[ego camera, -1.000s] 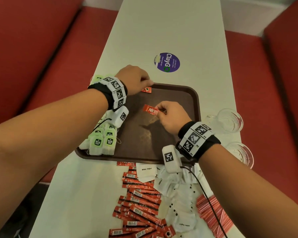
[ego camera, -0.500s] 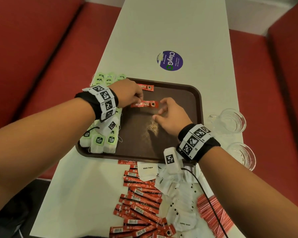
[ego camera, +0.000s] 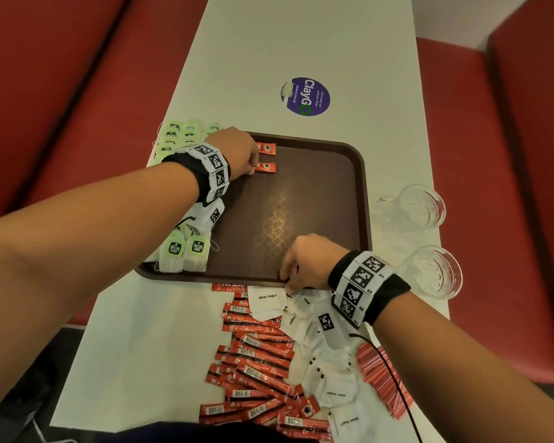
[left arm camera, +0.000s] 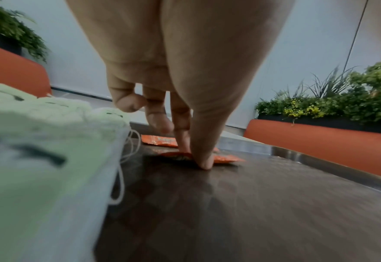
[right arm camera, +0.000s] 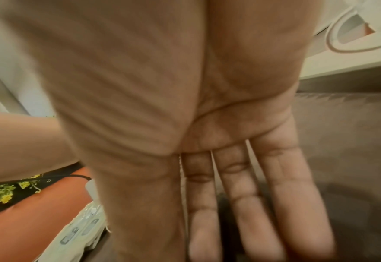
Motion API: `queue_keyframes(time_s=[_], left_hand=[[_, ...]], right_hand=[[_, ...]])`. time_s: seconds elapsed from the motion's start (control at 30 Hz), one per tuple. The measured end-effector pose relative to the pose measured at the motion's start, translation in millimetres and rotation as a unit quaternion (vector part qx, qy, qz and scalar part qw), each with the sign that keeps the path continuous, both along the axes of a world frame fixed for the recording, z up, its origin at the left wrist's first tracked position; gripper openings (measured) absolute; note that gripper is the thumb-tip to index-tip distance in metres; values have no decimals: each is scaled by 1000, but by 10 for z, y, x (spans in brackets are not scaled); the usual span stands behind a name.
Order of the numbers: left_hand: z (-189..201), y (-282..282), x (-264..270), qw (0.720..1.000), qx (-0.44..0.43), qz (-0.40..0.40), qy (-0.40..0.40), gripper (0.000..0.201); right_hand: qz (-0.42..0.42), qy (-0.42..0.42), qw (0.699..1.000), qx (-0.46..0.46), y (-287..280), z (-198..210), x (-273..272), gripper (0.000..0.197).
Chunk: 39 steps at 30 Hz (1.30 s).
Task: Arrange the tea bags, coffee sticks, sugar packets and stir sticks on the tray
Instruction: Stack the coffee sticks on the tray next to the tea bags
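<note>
A brown tray (ego camera: pixel 360 199) lies mid-table. Green tea bags (ego camera: pixel 186 251) line its left side. Two red coffee sticks lie at its far left: one (ego camera: pixel 267 148) by the rim, a second (ego camera: pixel 266 167) just below it. My left hand (ego camera: pixel 253 166) pinches the second stick (left arm camera: pixel 227 159) against the tray floor between thumb and forefinger (left arm camera: pixel 194 156). My right hand (ego camera: pixel 287 281) hovers at the tray's near rim, fingers (right arm camera: pixel 241 221) straight and holding nothing, above the white sugar packets (ego camera: pixel 267 302). Loose coffee sticks (ego camera: pixel 256 356) and red stir sticks (ego camera: pixel 381 375) lie nearer me.
Two clear glass cups (ego camera: pixel 421 206) (ego camera: pixel 435 273) stand right of the tray. A purple round sticker (ego camera: pixel 305 96) marks the table beyond it. More tea bags (ego camera: pixel 179 135) lie off the tray's far left corner. Red benches flank the narrow table.
The right hand passed a coffee stick to the left hand and drew back to the tray's near edge. The left hand moved that stick down under the first one.
</note>
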<state>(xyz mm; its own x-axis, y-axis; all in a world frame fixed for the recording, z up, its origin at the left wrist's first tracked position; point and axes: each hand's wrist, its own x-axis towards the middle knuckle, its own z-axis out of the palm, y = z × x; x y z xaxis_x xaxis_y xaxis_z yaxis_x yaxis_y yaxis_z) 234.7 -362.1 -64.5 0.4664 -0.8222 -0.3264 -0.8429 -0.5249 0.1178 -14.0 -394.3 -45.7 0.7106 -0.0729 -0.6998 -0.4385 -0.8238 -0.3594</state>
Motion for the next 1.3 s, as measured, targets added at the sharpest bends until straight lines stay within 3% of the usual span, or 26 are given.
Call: queue_keyframes(time_s=[0.17,0.4,0.5,0.63,0.83,1.0,1.3], left_hand=[[27,-57,73,999,-8,45,-16,3],[64,-24,28,998,-37,45,-19,8],[223,147,-167,995,-93,41,-9,18],[436,610,-658,988,-150,-2,36,14],[428,1388,-1374,988,-47,-121,81,14],[220,1768,-1619,987,47,-135,69,21],[150,1914,-1761,985,52,-163,24,31]], right_hand=[[-21,-9,1000,-1,13,-12,-35,22],[-39,-11,999,-8,84,-8,-96,20],[-34,-20,999,-20,134,3,-142,21],[-55,-53,996,-36,187,-10,-232,30],[-33,-145,987,-59,422,99,-374,27],[18,-153,987,-56,711,162,-498,26],[19,-115,989,-91,937,69,-552,36]])
